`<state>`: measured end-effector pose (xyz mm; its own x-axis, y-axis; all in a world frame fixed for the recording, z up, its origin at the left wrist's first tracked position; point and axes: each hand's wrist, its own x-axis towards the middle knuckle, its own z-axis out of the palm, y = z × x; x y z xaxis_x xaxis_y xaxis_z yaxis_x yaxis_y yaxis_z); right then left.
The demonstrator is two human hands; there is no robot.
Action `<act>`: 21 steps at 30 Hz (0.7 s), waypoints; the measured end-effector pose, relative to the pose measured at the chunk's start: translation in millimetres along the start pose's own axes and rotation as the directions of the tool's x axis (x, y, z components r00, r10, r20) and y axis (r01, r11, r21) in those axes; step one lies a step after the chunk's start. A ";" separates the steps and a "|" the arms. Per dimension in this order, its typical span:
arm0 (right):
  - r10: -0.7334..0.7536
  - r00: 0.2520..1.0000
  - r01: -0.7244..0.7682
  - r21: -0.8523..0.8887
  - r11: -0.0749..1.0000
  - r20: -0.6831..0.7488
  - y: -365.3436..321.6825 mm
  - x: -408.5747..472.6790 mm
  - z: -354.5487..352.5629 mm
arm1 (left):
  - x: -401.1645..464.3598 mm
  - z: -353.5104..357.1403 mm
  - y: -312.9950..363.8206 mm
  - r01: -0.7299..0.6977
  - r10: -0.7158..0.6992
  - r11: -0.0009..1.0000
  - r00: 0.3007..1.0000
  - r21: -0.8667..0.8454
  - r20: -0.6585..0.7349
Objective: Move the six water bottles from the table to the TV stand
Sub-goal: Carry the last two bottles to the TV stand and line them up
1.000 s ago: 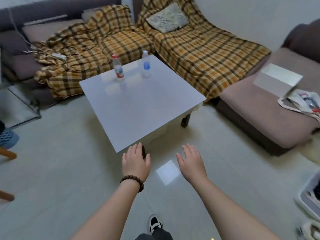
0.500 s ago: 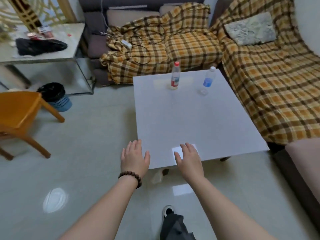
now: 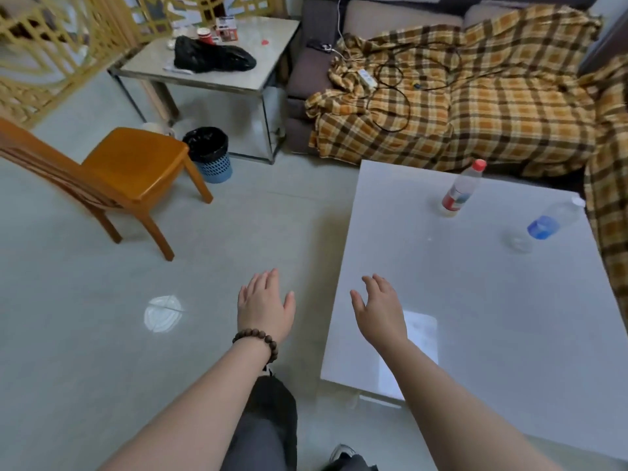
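We are between carries, by our reading: only two bottles stand on the counter [image 3: 475, 300], so four of the six have likely gone to the TV stand, which is out of view. Both hands are empty. Our left hand [image 3: 265, 309] hangs over the floor just beside the counter's near-left edge, fingers straight and a little spread. Our right hand [image 3: 380, 311] hovers over the counter's near part, fingers loosely extended, holding nothing.

The red-capped bottle [image 3: 459, 189] stands toward the counter's far edge; the blue-label bottle [image 3: 547, 222] stands near the far-right side, the two apart from each other and well away from our hands. The next move calls for a long forward reach, probably one bottle per hand, each gripped round its body.

Both bottles are clear, thin plastic cylinders with narrow necks, likely to dent under a hard squeeze. The counter is a smooth, glossy white slab that shows glare, so a nudged bottle may slide or tip easily.
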<state>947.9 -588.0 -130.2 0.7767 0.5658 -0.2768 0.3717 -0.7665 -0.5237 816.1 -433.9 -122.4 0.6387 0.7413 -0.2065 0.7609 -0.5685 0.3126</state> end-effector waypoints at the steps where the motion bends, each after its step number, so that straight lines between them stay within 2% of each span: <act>1: -0.004 1.000 0.004 -0.004 1.000 0.005 -8.1 14.6 4.2 | 14.3 -2.6 -5.1 0.004 -0.004 1.000 1.000 -0.006 -0.002; 7: 0.055 0.998 -0.054 0.038 0.998 -0.015 -72.5 118.9 36.0 | 131.5 -24.9 -40.8 -0.020 0.020 1.000 0.999 0.002 0.027; 13: 0.158 0.986 -0.153 0.085 0.985 -0.055 -151.6 218.7 48.7 | 270.4 -75.9 -66.6 -0.165 0.158 0.983 0.984 0.082 0.084; 16: 0.203 0.975 -0.195 0.088 0.977 -0.092 -172.9 258.9 39.9 | 333.9 -97.3 -58.0 -0.228 0.221 0.970 0.972 0.085 0.084; 21: 0.365 0.915 -0.344 0.140 0.929 -0.173 -165.4 308.6 12.7 | 409.0 -97.6 -6.8 -0.381 0.369 0.923 0.918 0.059 0.147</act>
<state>1119.7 -282.7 -139.3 0.9343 0.1854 -0.3045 0.0071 -0.8636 -0.5041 1061.0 -92.0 -118.5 0.8837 0.4180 -0.2106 0.4660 -0.8278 0.3123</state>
